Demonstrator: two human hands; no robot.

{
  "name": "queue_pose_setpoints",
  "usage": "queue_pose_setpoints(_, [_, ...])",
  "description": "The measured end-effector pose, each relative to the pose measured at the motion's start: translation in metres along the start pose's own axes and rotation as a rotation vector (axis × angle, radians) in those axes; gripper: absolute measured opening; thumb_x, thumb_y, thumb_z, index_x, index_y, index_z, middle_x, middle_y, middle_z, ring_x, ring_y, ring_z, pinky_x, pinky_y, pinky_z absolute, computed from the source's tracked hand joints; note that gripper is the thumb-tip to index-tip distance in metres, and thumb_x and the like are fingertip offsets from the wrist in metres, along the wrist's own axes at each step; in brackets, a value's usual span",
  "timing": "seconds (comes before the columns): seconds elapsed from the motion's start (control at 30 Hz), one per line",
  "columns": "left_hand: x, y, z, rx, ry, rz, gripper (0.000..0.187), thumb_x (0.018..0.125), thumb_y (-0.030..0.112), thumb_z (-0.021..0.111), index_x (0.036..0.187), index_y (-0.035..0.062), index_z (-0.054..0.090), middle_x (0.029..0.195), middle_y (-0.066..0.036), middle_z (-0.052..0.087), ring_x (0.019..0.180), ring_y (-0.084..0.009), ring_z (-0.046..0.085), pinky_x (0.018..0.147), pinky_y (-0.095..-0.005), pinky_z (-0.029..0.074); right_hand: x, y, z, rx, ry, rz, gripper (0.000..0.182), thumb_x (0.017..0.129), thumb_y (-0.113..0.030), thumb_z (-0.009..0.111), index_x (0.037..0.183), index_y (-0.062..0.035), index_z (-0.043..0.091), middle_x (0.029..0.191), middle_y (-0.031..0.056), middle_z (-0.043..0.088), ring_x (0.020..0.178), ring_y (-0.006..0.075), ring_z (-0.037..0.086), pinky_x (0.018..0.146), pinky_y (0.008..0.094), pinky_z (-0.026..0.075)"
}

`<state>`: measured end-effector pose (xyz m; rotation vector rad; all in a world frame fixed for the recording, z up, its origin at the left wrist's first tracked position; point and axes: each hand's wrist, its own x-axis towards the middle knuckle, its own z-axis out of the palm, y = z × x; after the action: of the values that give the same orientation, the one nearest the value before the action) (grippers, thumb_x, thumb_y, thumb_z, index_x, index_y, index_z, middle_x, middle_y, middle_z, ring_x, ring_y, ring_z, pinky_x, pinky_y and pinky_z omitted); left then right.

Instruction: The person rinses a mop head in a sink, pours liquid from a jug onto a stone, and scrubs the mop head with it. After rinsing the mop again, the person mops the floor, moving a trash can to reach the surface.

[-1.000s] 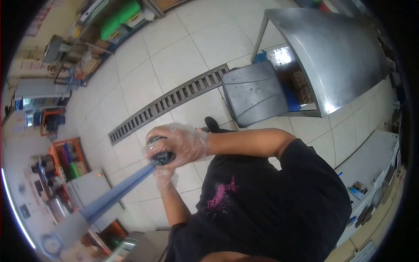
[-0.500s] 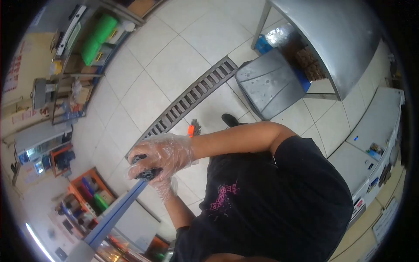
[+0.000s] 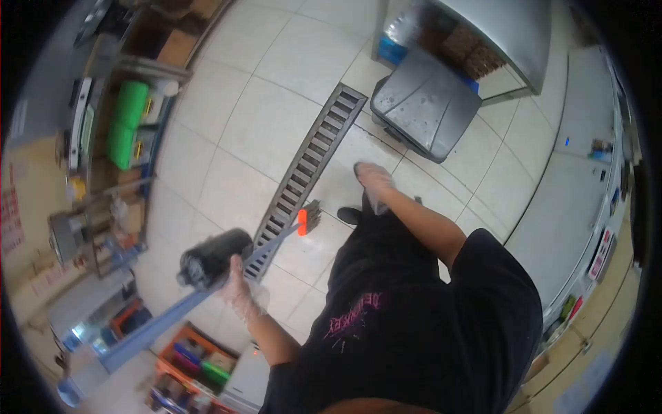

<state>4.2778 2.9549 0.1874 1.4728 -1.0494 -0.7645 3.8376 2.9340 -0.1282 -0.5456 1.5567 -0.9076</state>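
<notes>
My left hand (image 3: 241, 293), in a clear plastic glove, is closed round a long blue-grey pole (image 3: 162, 317). A black plastic-looking roll (image 3: 215, 259) lies against the pole, beside my left thumb; whether the fingers also hold it is hidden. At the pole's far end, an orange brush head (image 3: 303, 222) with grey bristles is over the floor by the drain grate (image 3: 303, 169). My right hand (image 3: 376, 183), gloved too, hangs away from the pole, fingers extended and holding nothing visible. A dark shoe tip shows just past its fingertips.
A grey lidded bin (image 3: 427, 103) stands beside a steel table (image 3: 483, 31). White cabinets (image 3: 565, 207) line the right side. Shelves with a green case (image 3: 127, 124) are at the left, and an orange crate (image 3: 196, 355) is at the lower left. Another dark shoe (image 3: 349, 215) is on the tiles.
My right hand has let go near the pole's top and moved right, towards my leg. More of the black roll shows beside my left hand, and the view has shifted.
</notes>
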Motion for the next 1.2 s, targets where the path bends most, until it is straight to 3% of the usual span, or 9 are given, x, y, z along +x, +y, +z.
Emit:
queue_pose_setpoints(0.07, [0.026,0.040,0.025,0.029,0.155,-0.115,0.077,0.073,0.003,0.084,0.139,-0.0044,0.044,0.132,-0.019,0.057,0.117,-0.0290,0.058,0.102,-0.0422,0.050,0.034,0.043,-0.038,0.766,0.087,0.373,0.040,0.101,-0.029,0.050,0.136,-0.0092,0.048,0.100,0.0128,0.063,0.087,0.0265,0.063,0.078,0.0429,0.054])
queue_pose_setpoints(0.13, [0.049,0.044,0.019,0.220,0.251,-0.121,0.064,0.077,0.006,0.082,0.131,-0.0095,0.051,0.125,-0.017,0.061,0.108,-0.0263,0.062,0.096,-0.0393,0.053,0.083,0.079,-0.060,0.950,0.230,0.376,0.044,0.101,-0.030,0.051,0.140,-0.0085,0.045,0.102,0.0171,0.064,0.083,0.0339,0.064,0.076,0.0473,0.055])
queue_pose_setpoints(0.2, [0.076,0.065,0.032,0.255,0.271,-0.164,0.060,0.079,0.012,0.082,0.126,-0.0131,0.053,0.122,-0.018,0.062,0.103,-0.0249,0.063,0.093,-0.0376,0.055,0.111,0.065,-0.078,1.275,0.496,0.373,0.047,0.102,-0.038,0.047,0.140,-0.0099,0.041,0.117,0.0104,0.051,0.102,0.0256,0.054,0.089,0.0419,0.049])
queue_pose_setpoints(0.3, [0.094,0.151,0.165,0.471,0.444,-0.109,0.072,0.078,0.022,0.084,0.128,-0.0150,0.048,0.123,-0.021,0.061,0.100,-0.0292,0.063,0.094,-0.0424,0.053,0.151,0.035,-0.101,1.512,0.751,0.271,0.049,0.102,-0.043,0.042,0.141,-0.0127,0.040,0.130,0.0103,0.049,0.109,0.0260,0.052,0.096,0.0453,0.046])
queue_pose_setpoints(0.6, [0.233,0.101,0.085,0.378,0.294,-0.041,0.083,0.078,0.036,0.083,0.139,-0.0022,0.042,0.132,-0.016,0.053,0.111,-0.0285,0.058,0.091,-0.0421,0.053,0.211,0.059,-0.127,1.514,0.843,-0.112,0.086,0.095,-0.059,0.046,0.153,-0.0027,0.017,0.159,0.0167,0.020,0.144,0.0273,0.027,0.116,0.0492,0.026])
queue_pose_setpoints(0.77, [0.302,0.068,0.067,0.448,-0.122,0.393,0.085,0.079,0.042,0.082,0.138,-0.0051,0.042,0.128,-0.018,0.056,0.111,-0.0284,0.060,0.091,-0.0408,0.056,0.173,0.037,-0.113,1.681,0.874,0.034,0.094,0.094,-0.061,0.047,0.153,0.0009,0.009,0.153,0.0186,0.020,0.142,0.0309,0.024,0.120,0.0500,0.018])
queue_pose_setpoints(0.9, [0.310,0.071,0.102,0.400,0.114,0.141,0.058,0.091,0.013,0.071,0.134,-0.0117,0.041,0.118,-0.023,0.063,0.102,-0.0314,0.066,0.095,-0.0399,0.056,0.127,0.048,-0.067,1.599,0.870,0.006,0.097,0.093,-0.061,0.048,0.154,0.0008,0.004,0.146,0.0185,0.022,0.135,0.0309,0.029,0.122,0.0510,0.013])
queue_pose_setpoints(1.07, [0.358,0.022,0.052,0.204,-0.153,0.062,0.056,0.087,0.003,0.072,0.133,-0.0114,0.044,0.123,-0.022,0.061,0.104,-0.0284,0.065,0.099,-0.0386,0.053,0.056,0.104,0.026,1.695,0.939,0.041,0.065,0.093,-0.061,0.047,0.133,-0.0111,0.044,0.123,0.0084,0.047,0.100,0.0232,0.041,0.100,0.0442,0.036])
queue_pose_setpoints(1.2, [0.353,0.033,0.051,0.243,-0.439,0.282,0.059,0.085,-0.008,0.069,0.138,-0.0072,0.043,0.128,-0.017,0.058,0.120,-0.0267,0.059,0.106,-0.0353,0.047,-0.009,0.138,0.108,1.726,1.005,0.139,0.067,0.091,-0.064,0.047,0.134,-0.0116,0.046,0.126,0.0067,0.050,0.102,0.0243,0.046,0.100,0.0459,0.037])
